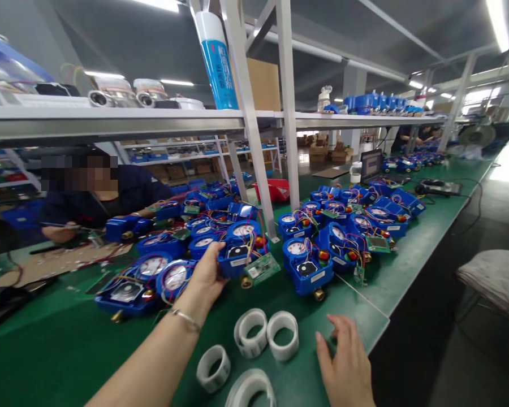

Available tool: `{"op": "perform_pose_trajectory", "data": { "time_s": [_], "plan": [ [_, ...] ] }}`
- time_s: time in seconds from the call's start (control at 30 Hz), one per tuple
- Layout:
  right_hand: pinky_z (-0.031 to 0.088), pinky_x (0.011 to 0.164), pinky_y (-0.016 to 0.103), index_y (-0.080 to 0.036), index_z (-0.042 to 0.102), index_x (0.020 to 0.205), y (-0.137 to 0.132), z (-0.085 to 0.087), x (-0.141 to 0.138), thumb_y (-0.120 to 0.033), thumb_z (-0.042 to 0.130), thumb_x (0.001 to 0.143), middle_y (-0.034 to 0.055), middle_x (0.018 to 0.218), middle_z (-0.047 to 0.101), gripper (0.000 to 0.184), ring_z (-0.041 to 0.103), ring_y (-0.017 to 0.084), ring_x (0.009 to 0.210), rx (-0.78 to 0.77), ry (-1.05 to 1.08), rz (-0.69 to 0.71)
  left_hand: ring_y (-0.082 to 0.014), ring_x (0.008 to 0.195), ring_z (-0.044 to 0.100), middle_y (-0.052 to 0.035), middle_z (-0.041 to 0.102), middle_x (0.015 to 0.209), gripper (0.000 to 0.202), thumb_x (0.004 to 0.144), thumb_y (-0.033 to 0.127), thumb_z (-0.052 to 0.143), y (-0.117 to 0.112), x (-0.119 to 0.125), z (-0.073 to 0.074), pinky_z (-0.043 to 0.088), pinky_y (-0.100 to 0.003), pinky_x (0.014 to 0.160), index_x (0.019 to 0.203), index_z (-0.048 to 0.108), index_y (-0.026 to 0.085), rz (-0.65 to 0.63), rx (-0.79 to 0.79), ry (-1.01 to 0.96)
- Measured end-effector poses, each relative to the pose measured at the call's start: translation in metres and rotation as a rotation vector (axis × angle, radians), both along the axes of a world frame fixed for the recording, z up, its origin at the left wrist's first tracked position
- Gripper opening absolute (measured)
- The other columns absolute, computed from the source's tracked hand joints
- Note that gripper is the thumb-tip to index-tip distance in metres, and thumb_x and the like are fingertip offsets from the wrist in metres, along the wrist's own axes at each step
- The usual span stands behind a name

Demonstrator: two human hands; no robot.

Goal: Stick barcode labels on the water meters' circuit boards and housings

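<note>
My left hand (211, 270), with a bracelet on its wrist, is closed on the left side of a blue meter (233, 264). This meter has a round dial, coloured wires, a brass fitting and a green circuit board (263, 270) hanging out on its leads. The fingers under the housing are hidden. My right hand (345, 356) is held over the green table near its front edge, fingers apart and holding nothing. To its left lie several rolls of white labels (283, 336). Another blue meter (307, 265) with an exposed board area sits just right of the held one.
Many more blue meters (382, 215) crowd the green table (322, 311). Metal shelf posts (288, 113) rise among them, carrying a shelf with a blue-and-white can (216, 62). Across the table a person (131, 186) works. A stool (492, 277) stands at right.
</note>
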State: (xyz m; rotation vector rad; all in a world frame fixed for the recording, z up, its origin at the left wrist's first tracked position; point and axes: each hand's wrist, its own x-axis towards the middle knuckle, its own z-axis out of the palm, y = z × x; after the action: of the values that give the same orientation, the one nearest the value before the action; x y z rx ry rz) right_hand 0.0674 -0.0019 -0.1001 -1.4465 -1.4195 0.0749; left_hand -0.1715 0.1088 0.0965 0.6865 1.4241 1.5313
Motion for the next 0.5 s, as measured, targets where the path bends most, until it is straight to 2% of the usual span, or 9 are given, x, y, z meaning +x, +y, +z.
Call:
{"op": "perform_pose_trajectory", "data": {
  "time_s": [0.1, 0.27, 0.37, 0.5],
  "plan": [
    [0.059, 0.068, 0.04, -0.019, 0.061, 0.114, 0.005, -0.008, -0.003, -0.05, 0.054, 0.095, 0.0166, 0.107, 0.069, 0.038, 0.072, 0.03, 0.083, 0.044, -0.051, -0.034, -0.0214, 0.096, 0.066, -0.0089, 0.065, 0.117, 0.034, 0.093, 0.037, 0.063, 0.032, 0.009, -0.026, 0.059, -0.041, 0.08, 0.121, 0.06, 0.017, 0.059, -0.084, -0.054],
    [0.056, 0.071, 0.041, -0.017, 0.063, 0.115, 0.006, -0.014, -0.014, -0.058, 0.039, 0.098, 0.0171, 0.105, 0.071, 0.051, 0.072, 0.03, 0.085, 0.062, -0.056, -0.143, -0.0226, 0.099, 0.066, -0.0094, 0.064, 0.12, 0.035, 0.092, 0.036, 0.064, 0.056, 0.004, -0.062, 0.058, -0.043, 0.083, 0.122, 0.06, 0.017, 0.115, -0.141, -0.117],
    [0.055, 0.069, 0.041, -0.018, 0.062, 0.115, 0.004, -0.013, -0.016, -0.06, 0.04, 0.098, 0.0166, 0.105, 0.071, 0.051, 0.071, 0.031, 0.084, 0.049, -0.048, -0.145, -0.0228, 0.099, 0.066, -0.0095, 0.064, 0.121, 0.036, 0.092, 0.036, 0.063, 0.067, 0.003, -0.075, 0.058, -0.043, 0.083, 0.123, 0.059, 0.017, 0.131, -0.149, -0.165],
    [0.054, 0.067, 0.04, -0.018, 0.063, 0.113, 0.003, -0.01, -0.015, -0.06, 0.041, 0.097, 0.0166, 0.105, 0.071, 0.05, 0.071, 0.03, 0.083, 0.038, -0.05, -0.159, -0.0227, 0.099, 0.066, -0.0095, 0.064, 0.121, 0.036, 0.092, 0.037, 0.063, 0.083, 0.006, -0.083, 0.058, -0.043, 0.083, 0.123, 0.059, 0.017, 0.095, -0.136, -0.222]
  ]
}}
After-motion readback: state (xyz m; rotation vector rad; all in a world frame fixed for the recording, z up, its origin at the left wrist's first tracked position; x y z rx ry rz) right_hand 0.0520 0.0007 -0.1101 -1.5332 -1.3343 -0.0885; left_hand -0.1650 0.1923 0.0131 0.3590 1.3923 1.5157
